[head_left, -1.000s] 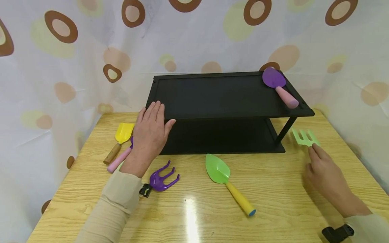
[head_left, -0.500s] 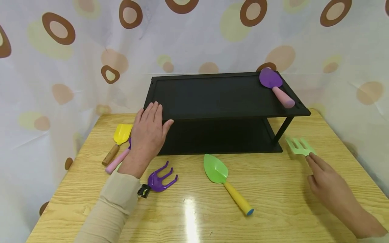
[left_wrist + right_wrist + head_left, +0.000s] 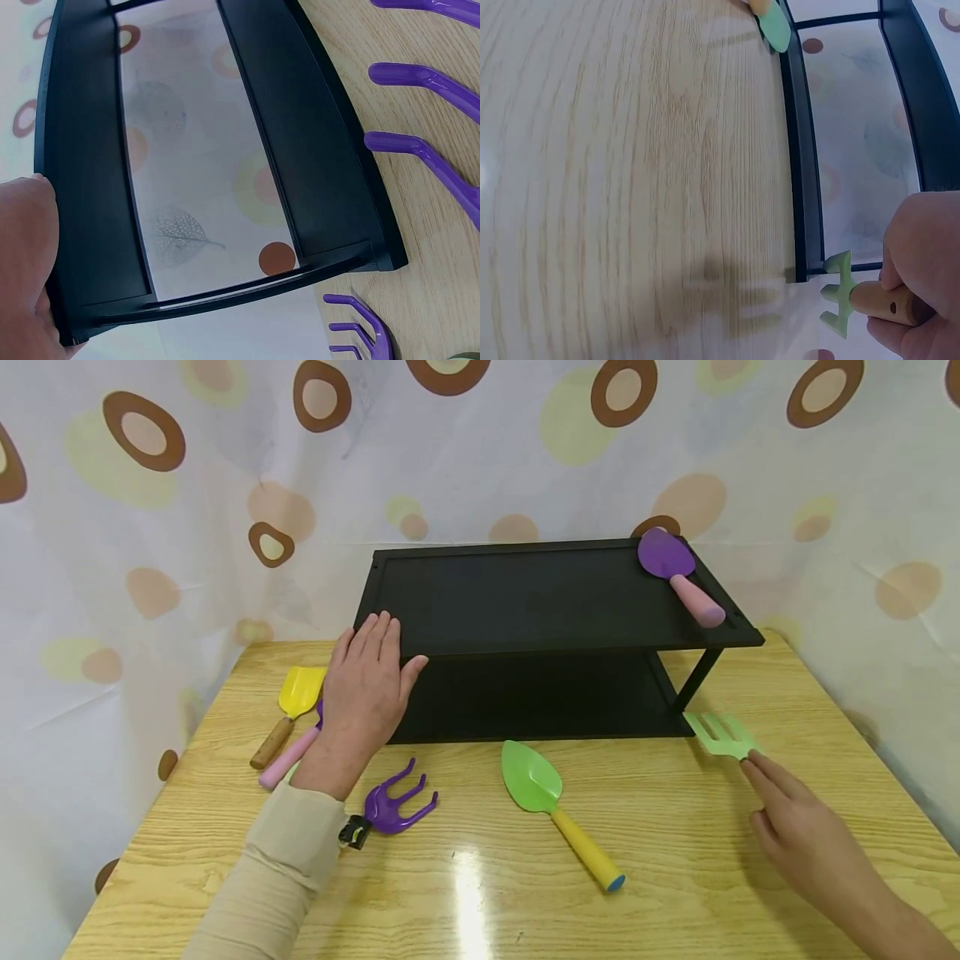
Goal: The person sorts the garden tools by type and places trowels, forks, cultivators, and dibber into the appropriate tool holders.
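My left hand rests with straight fingers on the left end of a black two-tier shelf. In the left wrist view, part of that hand touches the shelf's side. Off the shelf's right front corner, my right hand grips a light green hand fork by its wooden handle. The fork's tines point toward the foot of the right shelf leg, close to the lower tier; whether they touch it I cannot tell. A purple trowel with a pink handle lies on the top tier at right.
In front of the shelf lie a green trowel with a yellow handle and a purple three-pronged cultivator. Left of the shelf are a yellow shovel and a pink-handled tool, partly hidden by my left arm. A patterned curtain stands behind.
My right hand has brought the fork left and nearer to me, toward the shelf's right front corner, and its tines have turned leftward. The left hand stays on the shelf.
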Demonstrator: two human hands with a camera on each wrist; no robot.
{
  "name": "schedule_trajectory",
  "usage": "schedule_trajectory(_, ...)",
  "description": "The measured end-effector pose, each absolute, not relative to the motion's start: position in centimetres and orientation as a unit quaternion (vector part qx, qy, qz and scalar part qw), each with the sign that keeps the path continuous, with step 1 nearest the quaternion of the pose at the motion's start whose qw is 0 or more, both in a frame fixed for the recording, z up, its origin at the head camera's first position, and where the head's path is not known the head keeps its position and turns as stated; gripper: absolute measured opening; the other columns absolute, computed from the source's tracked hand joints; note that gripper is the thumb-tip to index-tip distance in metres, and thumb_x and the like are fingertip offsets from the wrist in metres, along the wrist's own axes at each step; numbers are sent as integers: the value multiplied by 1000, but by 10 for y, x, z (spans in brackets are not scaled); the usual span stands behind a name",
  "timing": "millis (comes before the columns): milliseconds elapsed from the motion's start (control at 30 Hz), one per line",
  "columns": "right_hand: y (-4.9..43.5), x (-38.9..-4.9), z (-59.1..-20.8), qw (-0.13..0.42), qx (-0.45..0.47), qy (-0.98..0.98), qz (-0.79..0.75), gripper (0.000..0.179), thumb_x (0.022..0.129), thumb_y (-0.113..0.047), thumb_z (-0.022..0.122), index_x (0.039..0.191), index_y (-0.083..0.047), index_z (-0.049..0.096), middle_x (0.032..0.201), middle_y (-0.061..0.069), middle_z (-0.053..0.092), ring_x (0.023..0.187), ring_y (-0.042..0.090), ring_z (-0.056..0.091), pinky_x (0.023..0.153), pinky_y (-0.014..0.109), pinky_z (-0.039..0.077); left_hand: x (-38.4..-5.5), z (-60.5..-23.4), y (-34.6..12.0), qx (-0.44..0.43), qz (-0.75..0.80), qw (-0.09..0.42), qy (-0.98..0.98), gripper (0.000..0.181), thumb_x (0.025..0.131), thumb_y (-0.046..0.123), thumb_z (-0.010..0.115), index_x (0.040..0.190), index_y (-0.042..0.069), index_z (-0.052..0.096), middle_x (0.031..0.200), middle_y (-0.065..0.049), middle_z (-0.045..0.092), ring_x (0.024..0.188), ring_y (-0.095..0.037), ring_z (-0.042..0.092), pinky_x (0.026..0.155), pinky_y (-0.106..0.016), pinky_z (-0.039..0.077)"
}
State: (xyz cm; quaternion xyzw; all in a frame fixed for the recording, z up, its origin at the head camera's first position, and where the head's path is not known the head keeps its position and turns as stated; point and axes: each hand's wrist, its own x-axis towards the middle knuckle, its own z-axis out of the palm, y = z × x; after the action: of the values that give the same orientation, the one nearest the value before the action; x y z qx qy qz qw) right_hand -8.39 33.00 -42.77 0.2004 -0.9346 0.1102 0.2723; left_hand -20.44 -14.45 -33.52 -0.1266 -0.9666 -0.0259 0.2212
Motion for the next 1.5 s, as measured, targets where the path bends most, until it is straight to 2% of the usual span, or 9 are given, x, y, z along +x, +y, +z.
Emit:
schedule_trajectory(133, 324, -84, -427, 260, 197, -939, 109, 52, 75, 8, 57, 127, 11, 59, 128, 28, 60, 105, 40, 66, 72, 27, 46, -204, -336, -146, -129, -25, 230, -964, 65, 105, 47, 36, 150, 0, 37, 157, -17, 39, 149, -31, 32, 124, -48, 22)
schedule_trajectory(433, 305, -86, -420, 241, 202, -942, 115, 53, 76, 8, 59, 129, 8, 59, 131, 26, 60, 101, 39, 66, 72, 24, 45, -204, -336, -148, -127, -26, 231, -964, 65, 105, 47, 36, 150, 0, 37, 157, -17, 39, 149, -31, 32, 124, -48, 21)
schedule_trajectory(633, 294, -93, -415, 244, 221, -936, 124, 53, 75, 9, 60, 128, 8, 59, 131, 25, 60, 102, 36, 66, 75, 12, 39, -204, -336, -147, -123, -23, 223, -967, 66, 105, 47, 35, 151, 0, 36, 158, -17, 38, 149, -31, 31, 125, -48, 21)
schedule_trajectory(767, 287, -100, -413, 244, 233, -934, 120, 53, 75, 9, 60, 128, 9, 59, 132, 26, 59, 105, 38, 65, 73, 17, 42, -204, -336, -147, -124, -23, 224, -966, 65, 105, 47, 36, 151, 0, 37, 157, -17, 39, 149, -31, 32, 124, -48, 22)
schedule_trajectory(933, 278, -109, -410, 239, 244, -932, 121, 53, 76, 10, 59, 129, 11, 58, 132, 28, 58, 108, 42, 64, 74, 38, 52, -204, -337, -147, -128, -27, 239, -962, 64, 105, 46, 38, 150, 0, 39, 156, -17, 41, 148, -31, 34, 124, -48, 23)
schedule_trajectory(1033, 274, -114, -407, 239, 248, -931, 122, 52, 75, 11, 61, 128, 13, 57, 132, 30, 57, 109, 45, 63, 75, 50, 53, -204, -337, -147, -129, -30, 242, -961, 64, 105, 47, 37, 149, 0, 39, 155, -17, 42, 148, -30, 34, 124, -47, 23)
schedule_trajectory(1500, 265, -139, -409, 238, 253, -930, 120, 50, 75, 15, 63, 124, 20, 56, 133, 37, 53, 113, 51, 59, 76, 56, 56, -206, -337, -146, -129, -27, 238, -962, 64, 105, 47, 37, 150, 1, 39, 156, -16, 41, 148, -30, 33, 124, -47, 23)
